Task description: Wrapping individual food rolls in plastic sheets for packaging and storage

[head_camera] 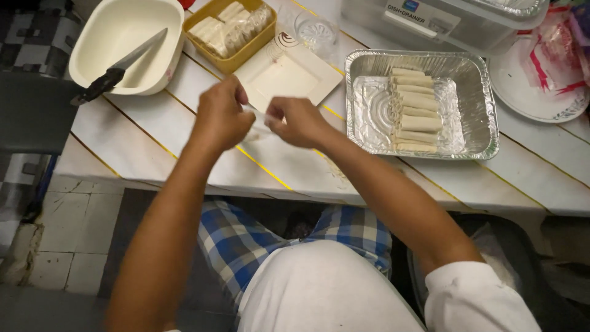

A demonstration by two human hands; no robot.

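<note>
— Where's the camera?
— Just one, on the person's head, looking steeply down and forward, close over the table (184,157).
— What's at the bottom?
— Their own lap and arms.

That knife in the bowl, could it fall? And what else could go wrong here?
The knife leans on the rim of the cream bowl, its handle sticking out over the edge near the table's side, so a bump might tip it out. The left hand and right hand pinch a thin pale roll above the table; it might tear or slip. The foil tray sits close to the right elbow's path.
</note>
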